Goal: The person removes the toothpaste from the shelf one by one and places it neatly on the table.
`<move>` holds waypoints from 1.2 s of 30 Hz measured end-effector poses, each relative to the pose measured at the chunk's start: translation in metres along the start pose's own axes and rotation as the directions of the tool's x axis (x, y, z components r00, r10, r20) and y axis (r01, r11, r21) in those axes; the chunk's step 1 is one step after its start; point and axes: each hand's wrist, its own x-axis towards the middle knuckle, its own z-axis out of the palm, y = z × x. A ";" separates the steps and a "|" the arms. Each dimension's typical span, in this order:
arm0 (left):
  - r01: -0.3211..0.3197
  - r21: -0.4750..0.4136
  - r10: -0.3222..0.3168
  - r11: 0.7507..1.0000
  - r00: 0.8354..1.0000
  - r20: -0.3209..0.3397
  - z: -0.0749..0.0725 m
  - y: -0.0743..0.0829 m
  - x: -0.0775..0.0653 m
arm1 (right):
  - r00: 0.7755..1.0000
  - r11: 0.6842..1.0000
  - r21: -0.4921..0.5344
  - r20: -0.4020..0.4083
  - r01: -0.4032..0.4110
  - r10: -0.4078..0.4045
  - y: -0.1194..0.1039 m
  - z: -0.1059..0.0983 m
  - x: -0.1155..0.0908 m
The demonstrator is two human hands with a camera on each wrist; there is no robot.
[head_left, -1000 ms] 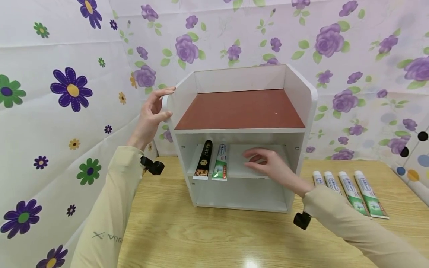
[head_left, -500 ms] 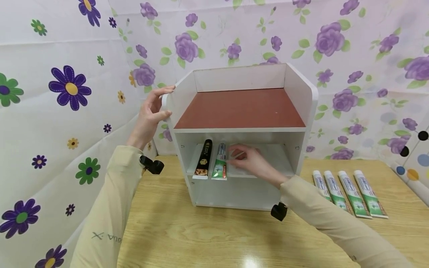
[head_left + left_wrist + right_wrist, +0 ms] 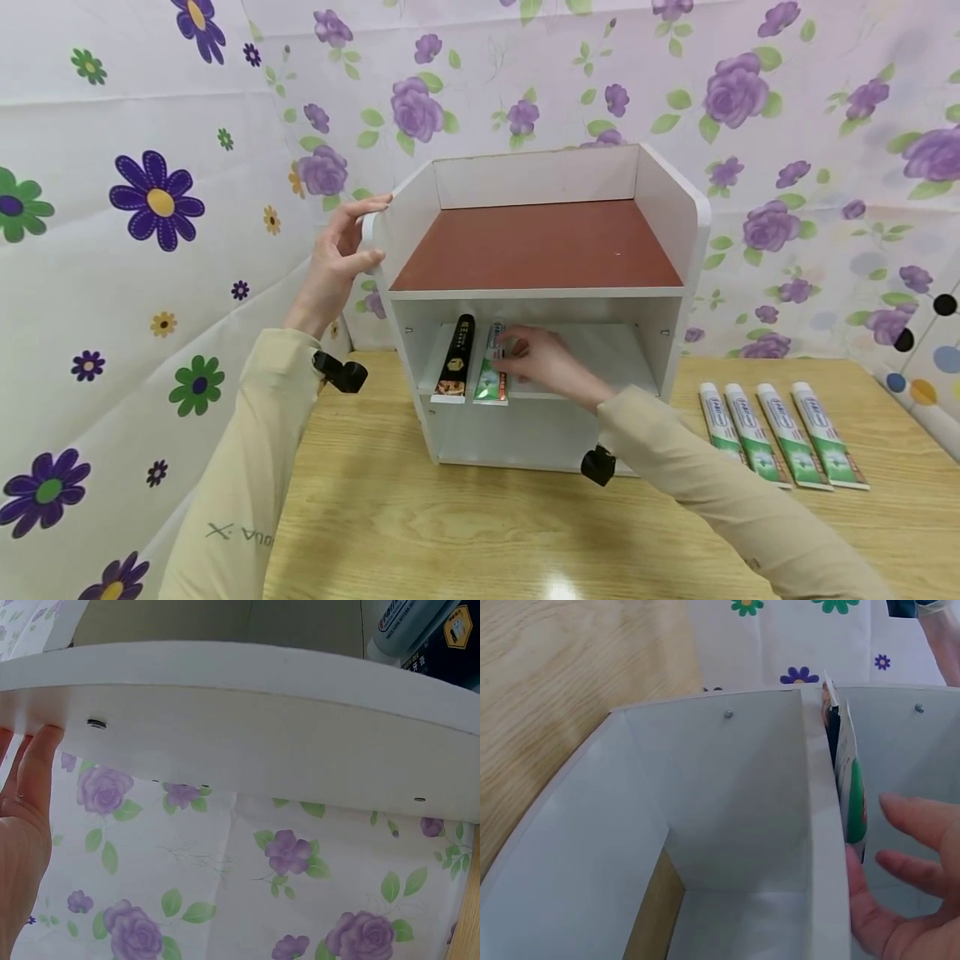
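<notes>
A small white cabinet [image 3: 663,221] stands on the table. My left hand [image 3: 328,267] grips its upper left side panel, thumb at the front edge; in the left wrist view the fingers [image 3: 39,769] lie against the outer side. On the middle shelf lie a black toothpaste tube [image 3: 457,358] and, to its right, a white-and-green toothpaste tube [image 3: 492,383]. My right hand [image 3: 543,360] is in this compartment at the right side of the white-and-green tube, thumb and fingers spread apart. In the right wrist view, a gap shows between raised fingertips [image 3: 896,810] and the tube.
Several white-and-green toothpaste tubes [image 3: 783,437] lie in a row on the wooden table [image 3: 450,533], right of the cabinet. A reddish-brown board [image 3: 536,246] forms the cabinet's top surface. Flowered cloth [image 3: 517,75] hangs behind and at the left.
My right hand has moved left along the middle shelf, from its right part to the white-and-green toothpaste tube. My left hand keeps its place on the side panel.
</notes>
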 end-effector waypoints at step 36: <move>-0.003 0.010 0.003 1.000 1.000 0.005 -0.001 -0.001 0.000 | 0.979 0.964 0.174 0.081 -0.201 0.189 -0.012 -0.002 -0.003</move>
